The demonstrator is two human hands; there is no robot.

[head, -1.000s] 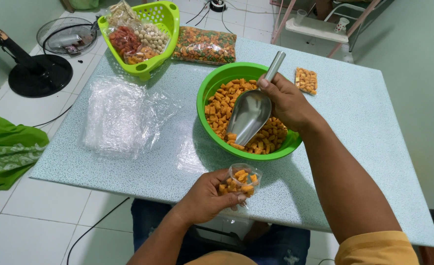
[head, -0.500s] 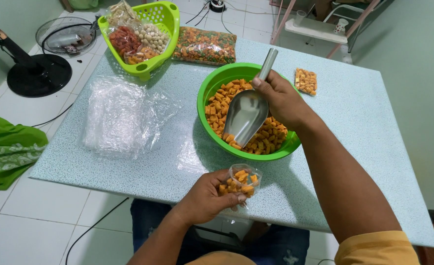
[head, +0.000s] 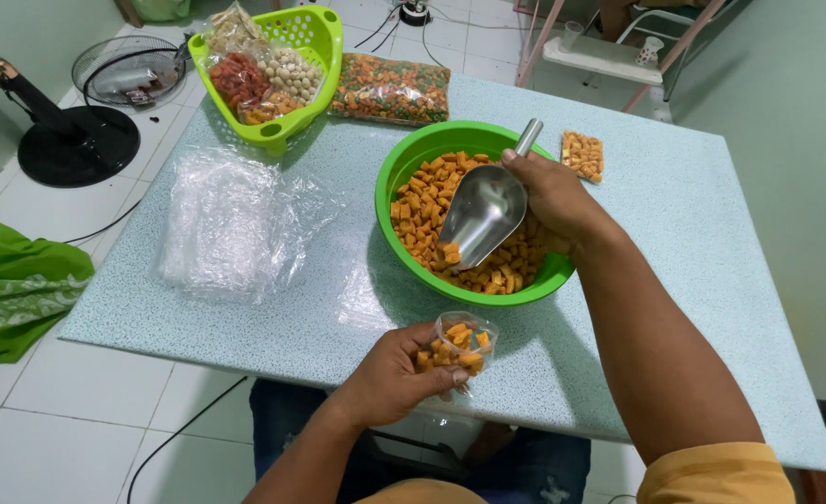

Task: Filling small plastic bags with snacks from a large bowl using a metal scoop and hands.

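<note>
My right hand (head: 553, 201) grips a metal scoop (head: 483, 213) tilted down into a green bowl (head: 403, 159) of orange snack pieces (head: 422, 201); a few pieces lie in the scoop's tip. My left hand (head: 399, 373) holds a small clear plastic bag (head: 461, 341), partly filled with the same orange pieces, at the table's near edge, just below the bowl.
A pile of empty clear bags (head: 235, 224) lies left of the bowl. A green basket (head: 315, 37) of packed snacks and a bag of mixed snacks (head: 389, 91) sit at the back. A small filled bag (head: 583, 154) lies right of the bowl. A floor fan (head: 77, 121) stands left.
The scoop has dipped lower into the bowl's snack pieces. My left hand and the small bag stay in place.
</note>
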